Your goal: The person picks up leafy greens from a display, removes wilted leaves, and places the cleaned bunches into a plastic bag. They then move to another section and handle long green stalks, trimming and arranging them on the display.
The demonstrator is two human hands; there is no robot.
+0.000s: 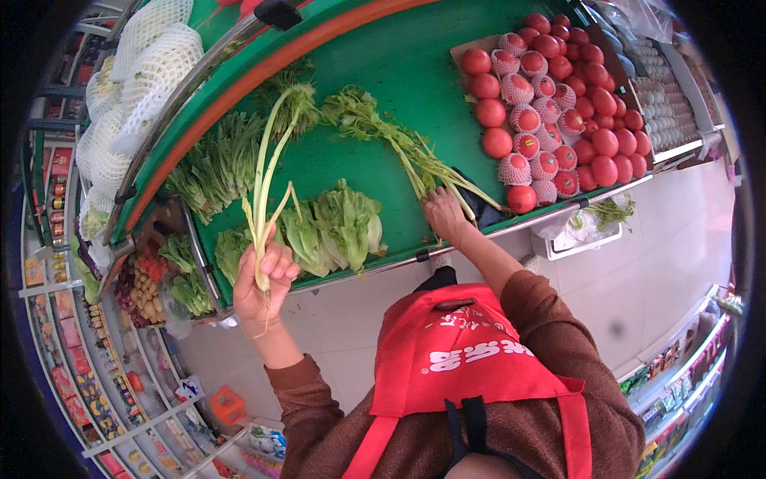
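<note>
My left hand [264, 278] grips a stalk of celery [263, 179] by its root end, raised in front of the green display shelf [335, 161]; its leafy top points away from me. Thin roots hang below the fist. My right hand [446, 214] rests at the shelf's front edge on the stems of a second bunch of celery [413, 155], whose leaves lie towards the back of the shelf. The fingers are partly hidden, so their hold on the stems is unclear. A dark cloth or bag [476, 194] lies under those stems.
Heads of lettuce [347, 227] lie between my hands along the front edge. Leafy greens [224, 155] are at the left, tomatoes [604, 142], some in foam nets, at the right. Beyond them are egg trays [661, 117]. A white crate [583, 244] stands on the floor below.
</note>
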